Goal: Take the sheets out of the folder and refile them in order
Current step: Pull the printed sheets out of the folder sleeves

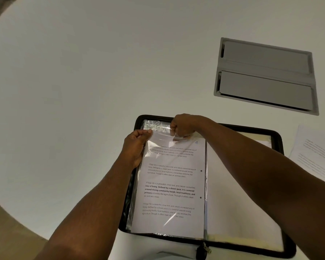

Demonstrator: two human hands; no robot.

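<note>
A black zip folder (278, 139) lies open on the white table near me. On its left half a printed sheet (169, 186) marked 4 sits in a clear plastic sleeve (158, 126). My left hand (136, 145) pinches the sleeve's top left corner. At the sleeve's top edge my right hand (182, 126) pinches the plastic, its arm crossing over the folder's right half. The sheet's top edge lies just below my hands.
More printed sheets (315, 156) lie on the table right of the folder. A grey cable hatch (266, 76) is set into the table at the back right. The folder's zip pull (204, 248) hangs at its near edge.
</note>
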